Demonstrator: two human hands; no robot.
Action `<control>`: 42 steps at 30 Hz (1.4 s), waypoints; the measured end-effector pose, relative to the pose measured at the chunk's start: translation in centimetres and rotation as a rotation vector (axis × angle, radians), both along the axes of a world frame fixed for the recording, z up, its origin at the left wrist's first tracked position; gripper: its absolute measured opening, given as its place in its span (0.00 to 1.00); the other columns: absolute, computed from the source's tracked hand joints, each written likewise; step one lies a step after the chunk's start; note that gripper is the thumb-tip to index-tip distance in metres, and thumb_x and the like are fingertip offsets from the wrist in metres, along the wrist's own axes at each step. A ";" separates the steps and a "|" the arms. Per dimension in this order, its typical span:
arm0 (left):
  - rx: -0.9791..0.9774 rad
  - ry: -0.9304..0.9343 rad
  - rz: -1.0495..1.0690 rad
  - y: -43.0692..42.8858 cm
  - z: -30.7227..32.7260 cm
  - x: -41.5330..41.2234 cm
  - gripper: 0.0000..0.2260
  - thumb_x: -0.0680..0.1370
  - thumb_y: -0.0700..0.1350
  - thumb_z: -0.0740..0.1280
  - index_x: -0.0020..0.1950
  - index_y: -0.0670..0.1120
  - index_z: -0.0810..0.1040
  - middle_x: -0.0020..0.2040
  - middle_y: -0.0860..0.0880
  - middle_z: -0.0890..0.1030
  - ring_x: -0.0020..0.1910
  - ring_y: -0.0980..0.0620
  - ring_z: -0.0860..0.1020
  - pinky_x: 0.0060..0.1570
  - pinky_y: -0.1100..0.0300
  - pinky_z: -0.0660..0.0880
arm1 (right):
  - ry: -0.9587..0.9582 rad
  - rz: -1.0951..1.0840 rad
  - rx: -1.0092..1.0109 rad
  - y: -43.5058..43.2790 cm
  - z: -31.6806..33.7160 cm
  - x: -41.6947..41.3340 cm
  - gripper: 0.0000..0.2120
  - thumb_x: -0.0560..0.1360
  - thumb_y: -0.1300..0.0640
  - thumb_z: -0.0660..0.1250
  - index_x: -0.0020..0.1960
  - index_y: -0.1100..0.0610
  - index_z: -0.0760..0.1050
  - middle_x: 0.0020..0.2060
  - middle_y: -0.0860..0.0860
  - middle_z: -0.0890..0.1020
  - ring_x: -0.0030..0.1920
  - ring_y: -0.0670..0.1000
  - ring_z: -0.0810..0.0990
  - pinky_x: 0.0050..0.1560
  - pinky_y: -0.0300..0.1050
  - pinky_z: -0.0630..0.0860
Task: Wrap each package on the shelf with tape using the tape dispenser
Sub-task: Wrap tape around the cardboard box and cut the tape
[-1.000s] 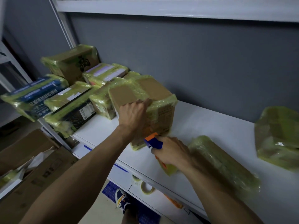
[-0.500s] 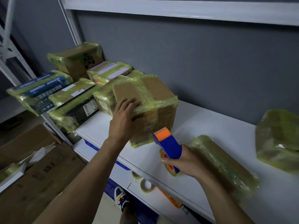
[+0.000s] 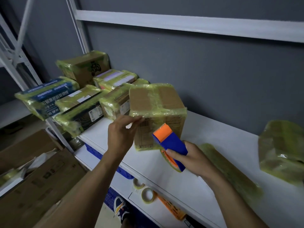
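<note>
The left hand [image 3: 122, 134] is set at the front top edge of the brown box [image 3: 158, 102], fingertips against it; whether anything is pinched there cannot be told. The box should be held still there while the tape [image 3: 173, 168] is pulled tight and pressed flat. The tape dispenser [image 3: 171, 143] is held just in front of the box, gripped by the right hand [image 3: 192, 160]. The box is stood on the white shelf [image 3: 213, 145], behind and between the hands.
</note>
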State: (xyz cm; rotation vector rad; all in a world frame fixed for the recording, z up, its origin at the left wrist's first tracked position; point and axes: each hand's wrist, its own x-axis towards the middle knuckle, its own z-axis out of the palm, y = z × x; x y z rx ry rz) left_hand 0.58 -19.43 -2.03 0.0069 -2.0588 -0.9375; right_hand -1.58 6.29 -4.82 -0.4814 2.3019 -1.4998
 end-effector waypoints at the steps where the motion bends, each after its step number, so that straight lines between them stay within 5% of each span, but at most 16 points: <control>1: 0.108 -0.050 -0.014 0.3 0.3 0.6 0.06 0.74 0.44 0.77 0.51 0.49 0.88 0.46 0.56 0.87 0.45 0.63 0.82 0.44 0.70 0.74 | 0.028 0.004 0.006 -0.1 0.6 0.0 0.19 0.74 0.37 0.74 0.48 0.52 0.77 0.41 0.55 0.82 0.43 0.56 0.83 0.42 0.47 0.75; 6: 0.532 -0.312 -0.234 1.1 2.2 2.1 0.04 0.75 0.45 0.75 0.48 0.50 0.88 0.43 0.54 0.87 0.45 0.55 0.85 0.48 0.65 0.78 | 0.153 0.072 0.071 -0.6 3.0 -0.4 0.27 0.67 0.29 0.72 0.50 0.52 0.77 0.40 0.53 0.82 0.41 0.56 0.83 0.43 0.58 0.80; 11: 0.652 -0.464 -0.333 1.3 3.5 3.3 0.08 0.77 0.46 0.73 0.56 0.50 0.86 0.48 0.52 0.87 0.37 0.64 0.81 0.35 0.69 0.71 | 0.212 0.111 0.110 -0.8 4.2 -0.5 0.20 0.71 0.35 0.75 0.49 0.48 0.76 0.39 0.49 0.82 0.37 0.51 0.82 0.40 0.50 0.80; 19: 0.725 -0.669 -0.376 0.9 4.3 3.4 0.13 0.80 0.56 0.68 0.62 0.55 0.83 0.53 0.57 0.86 0.52 0.59 0.81 0.47 0.58 0.72 | 0.244 0.172 0.144 -1.0 5.3 -0.3 0.18 0.71 0.38 0.76 0.50 0.49 0.76 0.40 0.48 0.82 0.38 0.49 0.83 0.41 0.48 0.81; 22: 0.760 -0.756 -0.435 0.5 4.5 3.4 0.13 0.80 0.56 0.67 0.61 0.53 0.84 0.50 0.55 0.86 0.46 0.59 0.81 0.48 0.57 0.70 | 0.245 0.181 0.151 -1.0 5.4 -0.3 0.19 0.71 0.38 0.76 0.51 0.48 0.76 0.41 0.48 0.83 0.41 0.49 0.84 0.43 0.49 0.82; 26: 0.732 -0.724 -0.457 0.2 4.4 3.6 0.09 0.77 0.50 0.72 0.55 0.50 0.87 0.51 0.47 0.86 0.46 0.56 0.79 0.44 0.58 0.68 | 0.238 0.192 0.152 -0.9 5.6 -0.2 0.18 0.71 0.39 0.77 0.51 0.48 0.77 0.42 0.48 0.83 0.41 0.49 0.84 0.43 0.47 0.82; 30: 0.632 -0.693 -0.407 -0.3 4.3 3.5 0.06 0.78 0.49 0.72 0.52 0.52 0.87 0.45 0.53 0.86 0.44 0.56 0.78 0.42 0.59 0.71 | 0.234 0.202 0.160 -0.8 5.7 -0.1 0.17 0.71 0.40 0.78 0.52 0.47 0.77 0.42 0.47 0.83 0.41 0.48 0.84 0.43 0.46 0.82; 37: 0.599 -0.687 -0.403 -0.7 3.9 3.6 0.03 0.78 0.43 0.72 0.48 0.48 0.86 0.46 0.48 0.86 0.42 0.57 0.80 0.39 0.66 0.74 | 0.293 0.204 0.192 -0.7 6.0 -0.1 0.20 0.70 0.36 0.76 0.52 0.47 0.76 0.41 0.44 0.82 0.41 0.47 0.83 0.40 0.41 0.81; 42: 0.555 -0.605 -0.368 -0.6 3.9 3.4 0.04 0.79 0.40 0.71 0.48 0.46 0.86 0.50 0.41 0.84 0.44 0.52 0.83 0.46 0.59 0.81 | 0.308 0.160 0.200 -1.4 6.1 -0.1 0.23 0.72 0.32 0.69 0.49 0.51 0.76 0.39 0.48 0.84 0.39 0.48 0.84 0.42 0.50 0.82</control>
